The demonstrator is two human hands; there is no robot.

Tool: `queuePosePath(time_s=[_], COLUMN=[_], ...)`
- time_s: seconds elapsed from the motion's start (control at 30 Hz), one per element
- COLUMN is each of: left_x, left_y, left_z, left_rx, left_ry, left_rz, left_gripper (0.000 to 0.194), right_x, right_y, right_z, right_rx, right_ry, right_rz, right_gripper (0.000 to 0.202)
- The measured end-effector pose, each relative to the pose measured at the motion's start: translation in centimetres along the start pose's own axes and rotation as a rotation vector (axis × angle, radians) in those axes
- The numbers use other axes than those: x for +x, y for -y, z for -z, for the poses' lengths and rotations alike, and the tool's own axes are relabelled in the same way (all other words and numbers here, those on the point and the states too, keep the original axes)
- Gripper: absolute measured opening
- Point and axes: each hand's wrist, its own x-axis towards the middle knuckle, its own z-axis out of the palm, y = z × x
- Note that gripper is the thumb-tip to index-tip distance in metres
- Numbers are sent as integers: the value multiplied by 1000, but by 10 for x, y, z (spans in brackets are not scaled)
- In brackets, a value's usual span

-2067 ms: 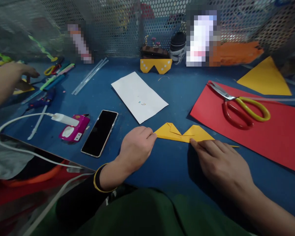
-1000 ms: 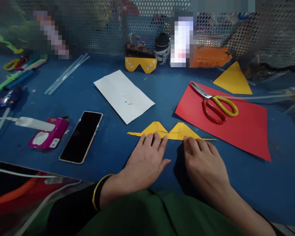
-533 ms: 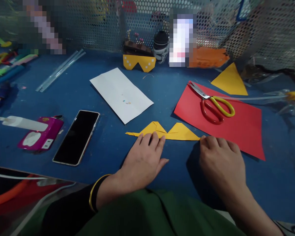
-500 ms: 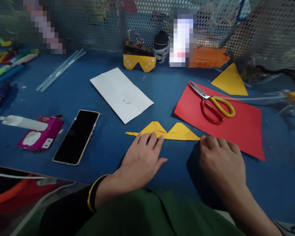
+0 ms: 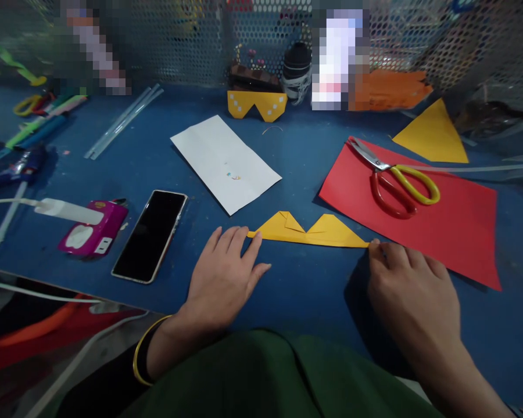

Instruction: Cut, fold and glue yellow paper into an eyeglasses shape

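Yellow folded paper strip with two peaks (image 5: 308, 231) lies flat on the blue table (image 5: 305, 290), and both hands sit at its ends. Left hand (image 5: 222, 278) is spread open, fingers flat, fingertips touching the strip's left tip. Right hand (image 5: 412, 290) is loosely curled, fingertips pressing the right tip, nothing grasped. The risk, as I read it: uneven pressure at either tip could let the strip slide or spring its creases open. Just right of the strip lies a red paper sheet (image 5: 444, 232) carrying yellow-and-red-handled scissors (image 5: 396, 180); a sideways shove could snag that edge. Left of the strip, a black smartphone (image 5: 150, 235).
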Motion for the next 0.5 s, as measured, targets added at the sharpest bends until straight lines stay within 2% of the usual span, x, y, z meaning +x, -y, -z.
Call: queuePosePath(time_s=[0.17, 0.33, 0.5], left_x=[3, 2, 7], left_y=[1, -5, -19], left_z=[-1, 1, -2], left_rx=[-43, -73, -124], left_ry=[-26, -36, -27], left_rz=[5, 35, -61], left_gripper=[47, 43, 49], right_x=[0, -3, -2], right_y=[2, 5, 4], right_z=[-2, -4, 4], right_rx=[7, 40, 108], right_ry=[-1, -20, -40], right_rz=[-3, -84, -163], right_gripper=[29, 30, 27])
